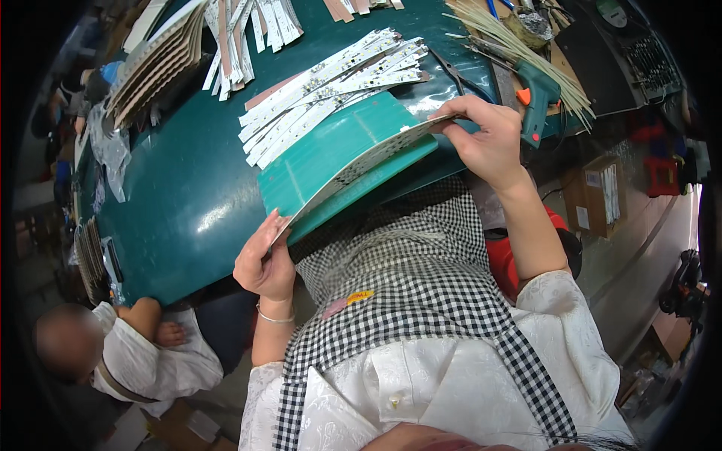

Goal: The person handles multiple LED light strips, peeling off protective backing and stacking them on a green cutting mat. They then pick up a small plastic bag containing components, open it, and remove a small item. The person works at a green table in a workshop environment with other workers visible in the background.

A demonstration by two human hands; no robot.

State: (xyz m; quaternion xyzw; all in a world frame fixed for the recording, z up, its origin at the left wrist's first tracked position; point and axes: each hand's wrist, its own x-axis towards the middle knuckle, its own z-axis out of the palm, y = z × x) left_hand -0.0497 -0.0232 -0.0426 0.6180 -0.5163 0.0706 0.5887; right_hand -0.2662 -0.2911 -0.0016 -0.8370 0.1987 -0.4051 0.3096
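Over a flat, glossy green board [323, 146] at the smooth dark-green tabletop's [165, 218] near edge, my left hand [265, 259] and right hand [489, 139] pinch opposite ends of a thin, bowed, white-edged panel with dark spots [353, 171], likely light, springy, fragile, best held there.

Circuit board [346, 179]: between left hand [265, 259] and right hand [487, 140] | circuit-strip pile [323, 94]: beyond grip, on table [169, 229] | glue gun [537, 104]: right of grip
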